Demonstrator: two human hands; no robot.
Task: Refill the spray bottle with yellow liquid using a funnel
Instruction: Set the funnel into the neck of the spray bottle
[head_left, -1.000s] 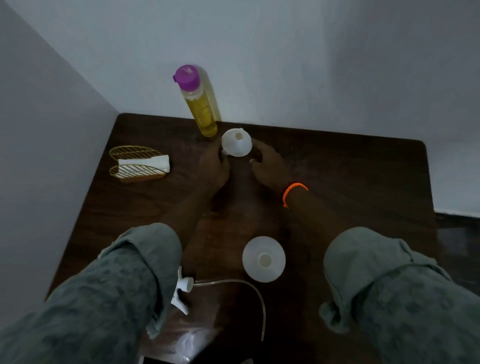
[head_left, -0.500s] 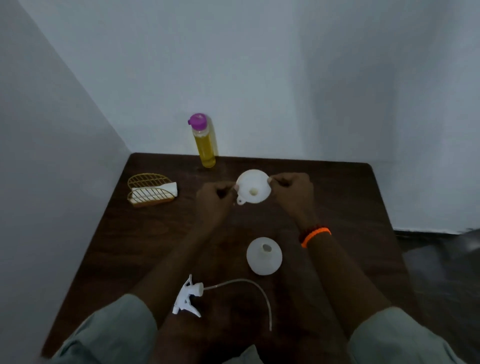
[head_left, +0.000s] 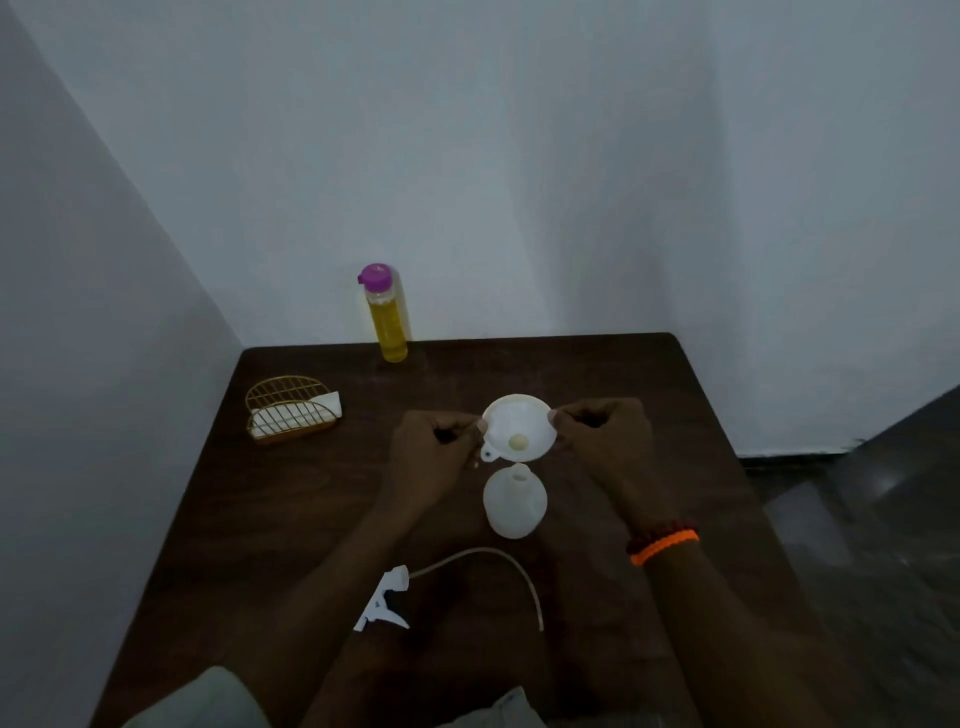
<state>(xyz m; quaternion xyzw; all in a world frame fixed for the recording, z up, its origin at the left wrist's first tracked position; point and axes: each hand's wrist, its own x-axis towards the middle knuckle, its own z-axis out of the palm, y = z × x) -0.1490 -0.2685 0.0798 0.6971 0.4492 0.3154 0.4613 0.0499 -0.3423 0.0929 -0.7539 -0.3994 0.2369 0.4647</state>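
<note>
Dark wooden surface in a corner of pale walls; dim light, so detail is poor; everything I need is laid out within reach.

My left hand and right hand are both raised over the middle of the surface, each curled with fingertips pinching an opposite side of the funnel's rim; two-sided hold seems meant to keep the bowl level and let me steer the spout straight down.

Supply bottle stands upright at the far edge against the wall, purple cap on, yellow liquid filling most of it; well apart from my hands, not yet opened by the look of it.

Gold wire holder with white napkins sits at far left; spare for spills, I judge.

Spray bottle stands upright just below the funnel, neck open, body white and translucent; appears empty, though light is too weak to be sure.

Funnel is white, wide bowl facing me, small tab with a hole at its lower left; spout hidden beneath the bowl; it hangs just above the neck, apart from it, not seated.

Trigger head lies on its side near me, its dip tube curving away to the right; set aside to leave the neck free.
</note>
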